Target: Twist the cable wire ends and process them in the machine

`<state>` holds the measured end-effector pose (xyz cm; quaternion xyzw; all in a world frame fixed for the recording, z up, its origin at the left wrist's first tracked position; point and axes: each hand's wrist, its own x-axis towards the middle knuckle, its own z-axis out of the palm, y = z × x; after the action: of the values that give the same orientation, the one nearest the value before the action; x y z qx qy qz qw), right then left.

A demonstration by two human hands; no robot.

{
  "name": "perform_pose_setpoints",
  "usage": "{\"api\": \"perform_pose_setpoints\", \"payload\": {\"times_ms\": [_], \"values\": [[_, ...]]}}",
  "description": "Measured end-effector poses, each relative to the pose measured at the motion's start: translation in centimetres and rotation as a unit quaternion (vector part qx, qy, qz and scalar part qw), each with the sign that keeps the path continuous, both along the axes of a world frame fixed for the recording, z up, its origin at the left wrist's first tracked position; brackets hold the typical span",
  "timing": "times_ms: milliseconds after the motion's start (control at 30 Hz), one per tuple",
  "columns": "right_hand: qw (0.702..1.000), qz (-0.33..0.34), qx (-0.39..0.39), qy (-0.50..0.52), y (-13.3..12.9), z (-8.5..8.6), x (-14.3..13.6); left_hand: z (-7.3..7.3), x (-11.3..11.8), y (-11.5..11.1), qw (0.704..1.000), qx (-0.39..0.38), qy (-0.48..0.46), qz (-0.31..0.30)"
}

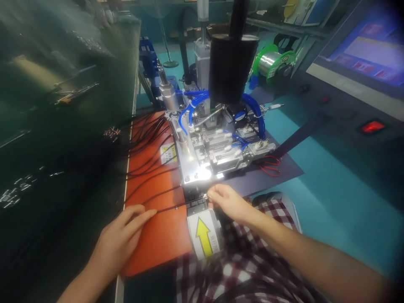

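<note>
A thin black cable [172,207] runs across the orange plate [158,240] between my two hands. Its left part lies in the fingers of my left hand [126,231], which are closed together at the plate. The fingertips of my right hand [224,200] pinch the cable's small metallic end at the dark track of the machine [195,168]. Several other black cables [148,168] lead leftwards from the machine over the plate. Just below my right hand is a white cover [205,235] with a yellow arrow.
Overhead hangs a black cylinder [233,69], with a green solder-like wire spool [273,63] behind it. A screen [372,46] and a red lit switch [372,126] stand at the right. Small metal parts [19,189] lie on the dark table at the left.
</note>
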<state>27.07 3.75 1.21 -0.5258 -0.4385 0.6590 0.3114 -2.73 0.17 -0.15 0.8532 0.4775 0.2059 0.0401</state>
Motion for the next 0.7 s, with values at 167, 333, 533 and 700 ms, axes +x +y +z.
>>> {"api": "perform_pose_setpoints", "payload": {"times_ms": [167, 333, 533, 700], "values": [[1.0, -0.004, -0.017, 0.016, 0.0, 0.1, 0.0, 0.1, 0.1, 0.0, 1.0, 0.004, 0.0, 0.006], [0.998, -0.007, -0.044, 0.049, -0.1, -0.9, 0.6, -0.1, 0.0, -0.1, 1.0, 0.0, -0.007, 0.007], [0.997, -0.037, -0.037, 0.064, -0.7, -1.7, 0.6, -0.1, 0.1, -0.1, 1.0, 0.001, -0.015, 0.008], [0.997, -0.06, -0.005, 0.05, -0.8, -1.8, -0.2, 0.1, 0.3, -0.1, 1.0, 0.015, -0.014, -0.002]]}}
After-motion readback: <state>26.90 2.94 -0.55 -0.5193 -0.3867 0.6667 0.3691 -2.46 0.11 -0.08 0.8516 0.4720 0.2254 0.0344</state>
